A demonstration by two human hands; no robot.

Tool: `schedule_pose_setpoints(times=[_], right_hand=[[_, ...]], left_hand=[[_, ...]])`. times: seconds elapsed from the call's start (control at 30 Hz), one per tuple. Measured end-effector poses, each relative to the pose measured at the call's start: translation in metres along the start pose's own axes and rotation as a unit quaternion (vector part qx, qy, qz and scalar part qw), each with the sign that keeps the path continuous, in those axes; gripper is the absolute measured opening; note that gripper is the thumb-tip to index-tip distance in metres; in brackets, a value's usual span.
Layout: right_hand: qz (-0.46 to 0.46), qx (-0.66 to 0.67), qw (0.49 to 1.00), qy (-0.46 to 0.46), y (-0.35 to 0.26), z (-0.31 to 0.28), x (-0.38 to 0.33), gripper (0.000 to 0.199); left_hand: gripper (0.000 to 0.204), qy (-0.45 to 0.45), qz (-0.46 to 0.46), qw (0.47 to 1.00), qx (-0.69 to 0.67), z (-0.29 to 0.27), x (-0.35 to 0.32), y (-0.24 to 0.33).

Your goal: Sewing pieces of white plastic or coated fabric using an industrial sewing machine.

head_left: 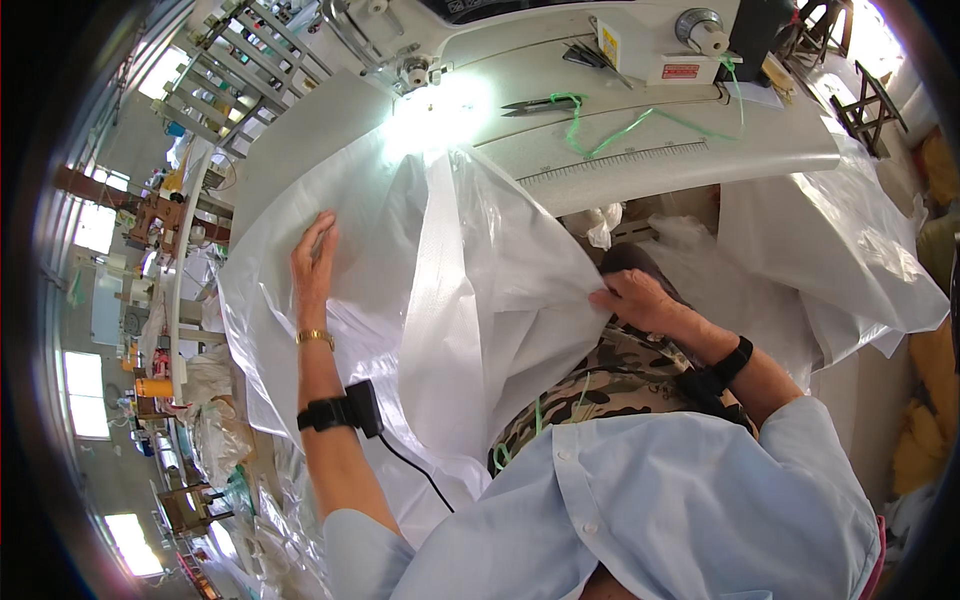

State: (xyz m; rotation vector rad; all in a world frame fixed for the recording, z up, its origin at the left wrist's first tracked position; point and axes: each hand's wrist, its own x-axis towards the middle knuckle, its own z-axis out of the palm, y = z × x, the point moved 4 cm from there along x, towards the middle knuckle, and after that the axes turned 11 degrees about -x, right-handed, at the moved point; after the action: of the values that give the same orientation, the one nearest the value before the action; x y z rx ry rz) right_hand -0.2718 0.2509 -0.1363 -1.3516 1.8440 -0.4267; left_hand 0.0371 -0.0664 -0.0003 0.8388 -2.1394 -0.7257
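A large white plastic sheet (370,290) runs from the sewing machine's lit needle area (428,108) down over my lap. One long folded strip (437,290) hangs along its middle from the needle. My left hand (315,258) rests on the sheet's left part, fingers stretched forward and nothing gripped. At the right edge of the sheet, my right hand (638,300) is closed, pinching the plastic between thumb and fingers. Glare hides the needle and the exact spot where the sheet meets it.
Dark thread snips (540,105) and green string (620,133) lie on the machine bed (640,160), beside a printed ruler scale. More white sheeting (820,240) hangs at the right. Several dark tools (590,60) sit near the machine's body. Stools (870,105) stand at the far right.
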Motion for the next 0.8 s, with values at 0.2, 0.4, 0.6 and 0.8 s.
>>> schedule_pose_setpoints(times=[0.2,0.4,0.6,0.8], right_hand=[[-0.17,-0.068,0.912,0.366,-0.071,-0.042,-0.007,0.029],[-0.164,0.269,0.939,0.137,-0.116,0.022,0.049,0.03],[-0.069,0.461,0.883,0.056,-0.129,0.06,0.07,0.025],[-0.29,0.447,0.822,-0.199,-0.146,0.033,-0.003,0.02]], left_hand=[[0.035,-0.054,-0.062,0.986,-0.142,0.035,-0.069,0.09],[0.032,-0.072,-0.063,0.995,0.032,0.062,-0.153,0.133],[0.016,0.158,-0.255,0.944,-0.14,0.018,-0.155,0.109],[0.008,-0.054,0.126,0.959,0.247,-0.051,-0.08,0.202]])
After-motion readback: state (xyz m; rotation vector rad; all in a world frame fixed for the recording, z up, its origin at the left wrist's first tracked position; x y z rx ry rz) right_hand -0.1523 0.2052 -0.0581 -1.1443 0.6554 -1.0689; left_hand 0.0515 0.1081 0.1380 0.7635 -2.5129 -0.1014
